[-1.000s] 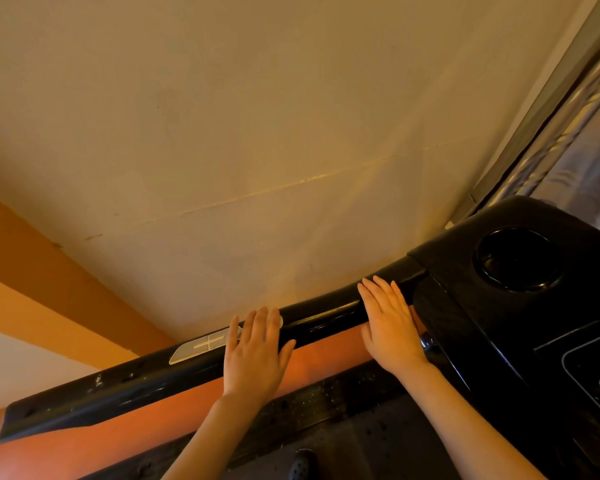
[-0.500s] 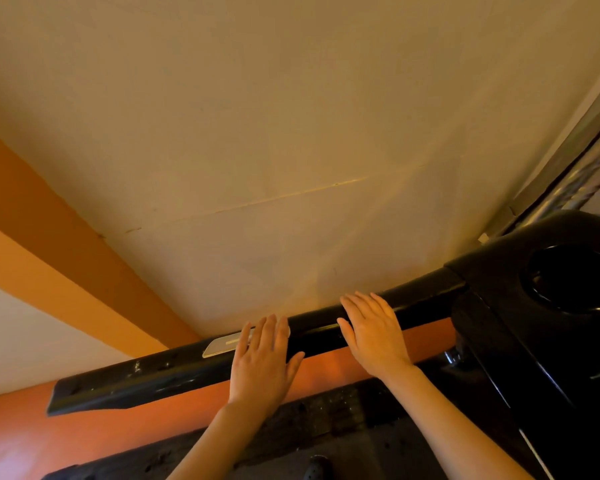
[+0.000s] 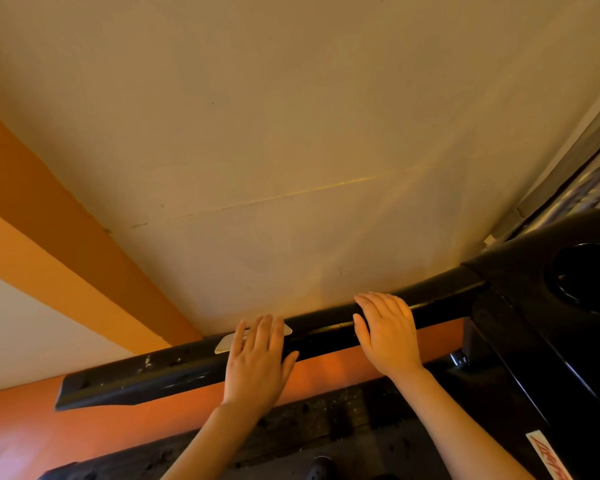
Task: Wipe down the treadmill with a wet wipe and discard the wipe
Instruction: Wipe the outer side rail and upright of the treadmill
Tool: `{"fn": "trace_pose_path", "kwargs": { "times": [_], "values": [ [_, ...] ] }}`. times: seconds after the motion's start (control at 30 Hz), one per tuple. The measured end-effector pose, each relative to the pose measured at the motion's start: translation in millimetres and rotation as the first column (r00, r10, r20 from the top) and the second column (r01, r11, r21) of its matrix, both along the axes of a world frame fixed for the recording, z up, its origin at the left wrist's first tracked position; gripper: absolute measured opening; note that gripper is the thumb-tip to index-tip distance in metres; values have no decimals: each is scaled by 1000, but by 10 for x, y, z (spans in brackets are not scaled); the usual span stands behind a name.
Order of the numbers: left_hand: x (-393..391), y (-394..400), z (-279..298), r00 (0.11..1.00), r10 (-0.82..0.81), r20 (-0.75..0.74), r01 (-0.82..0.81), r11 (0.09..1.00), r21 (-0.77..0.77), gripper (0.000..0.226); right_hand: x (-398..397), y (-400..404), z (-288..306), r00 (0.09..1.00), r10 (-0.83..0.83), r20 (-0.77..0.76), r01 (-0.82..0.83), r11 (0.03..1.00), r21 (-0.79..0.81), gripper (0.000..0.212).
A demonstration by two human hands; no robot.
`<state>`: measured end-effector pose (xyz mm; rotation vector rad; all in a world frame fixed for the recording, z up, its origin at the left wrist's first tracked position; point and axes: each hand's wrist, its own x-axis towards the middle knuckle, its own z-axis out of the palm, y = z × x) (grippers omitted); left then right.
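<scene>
The treadmill's black side handrail (image 3: 136, 379) runs from lower left up to the console (image 3: 520, 306) at the right. My left hand (image 3: 257, 365) lies flat on the rail with straight fingers, covering part of a silver sensor plate (image 3: 224, 344). My right hand (image 3: 388, 334) rests on the rail further right, its fingers laid over the top edge. No wet wipe shows in either hand; whatever is under the palms is hidden.
A round cup holder (image 3: 586, 278) sits in the console's top. A beige wall (image 3: 291, 133) stands close behind the rail. Below the rail are an orange surface (image 3: 84, 427) and the dark, speckled treadmill deck (image 3: 326, 427). A dark window frame (image 3: 568, 168) is at the upper right.
Both hands have slid leftward along the handrail, away from the console. My left hand now overlaps the silver plate. The view has swung left.
</scene>
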<state>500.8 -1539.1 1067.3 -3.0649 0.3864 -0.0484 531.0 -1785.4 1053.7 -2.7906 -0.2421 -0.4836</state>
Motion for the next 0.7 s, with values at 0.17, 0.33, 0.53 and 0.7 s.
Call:
{"fn": "trace_pose_path", "kwargs": {
  "times": [0.17,0.33,0.53,0.7],
  "values": [
    [72,-390,48,1000,6,20,-5,997,-82,69,-6,18,-23,1000,-16,10,16,1000,15,47],
    [2,-372,65,999,9,42,-7,998,-57,66,-13,-3,-8,1000,-7,4,7,1000,9,48],
    [-153,210,21,975,222,31,-222,975,5,74,14,100,43,998,-33,-57,30,998,-57,51],
    [-151,-113,10,993,115,42,-115,993,12,74,68,553,115,987,119,-106,-129,987,-98,54]
  ]
}}
